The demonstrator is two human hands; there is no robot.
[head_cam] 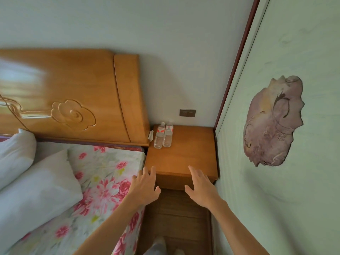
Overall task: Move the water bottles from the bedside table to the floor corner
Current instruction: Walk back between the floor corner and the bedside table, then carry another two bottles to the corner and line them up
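While two clear water bottles [163, 135] stand upright and touching at the back left corner of the wooden tabletop [182, 155], close to the wall and the headboard [73, 96], both hands reach toward them with nothing held. The left hand [145, 186] hovers over the front left edge with fingers spread; the right hand [200, 188] is open and flat above the front edge, near the patterned wall panel [276, 126]. Neither touches a bottle.

Risks appear plain. Because the bottles stand pressed together, gripping one could knock the other over, sending it rolling off the tabletop or into the gap by the bed [103, 172]. Their thin plastic would likely buckle under a hard squeeze. A crumpled white scrap [150, 135] just left of them could be dragged along. The strip of floor [176, 214] between bed and wall is narrow, so bending down with both hands full may be awkward.

Each bottle wears a red-and-white label, but its wording is too small to read. A dark wall socket [187, 113] sits above, with no legible marking.
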